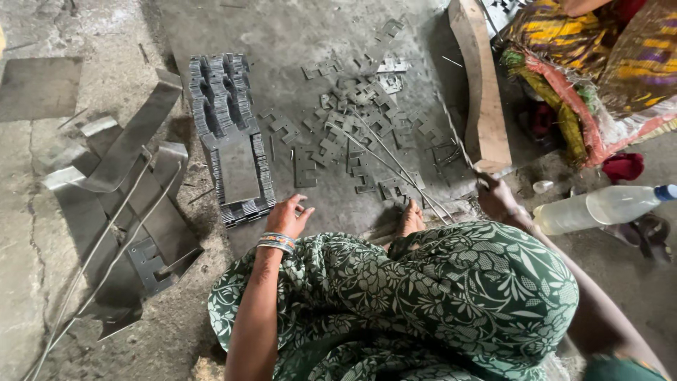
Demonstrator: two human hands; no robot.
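A clear plastic bottle (599, 207) with a blue cap lies on its side on the concrete floor (28, 233), just right of the right hand (498, 200); it looks nearly empty, though what it holds cannot be told.

The right hand rests at the near right corner of the grey metal sheet (282, 28) spread on the floor, its fingers closed around the near ends of thin metal wires (395, 164) that run away across the sheet. The left hand (288, 216), with coloured bangles (276, 242) at the wrist, hovers at the sheet's near edge, fingers loosely open and holding nothing. It is just right of the stacked metal stampings (231, 134), rows of notched plates packed on edge along the sheet's left side, with one flat plate lying on top.

Loose notched stampings (360, 113) are scattered over the middle of the sheet, with the wires lying across them. A bare foot (411, 219) shows at the sheet's near edge between the hands, above the lap in green floral cloth (423, 296).

A wooden block (483, 92) lies along the sheet's right edge, beyond the right hand. Past it sits another person in yellow and purple cloth (606, 49). Left of the sheet, bent scrap strips (127, 190) and longer wires lie in a heap.
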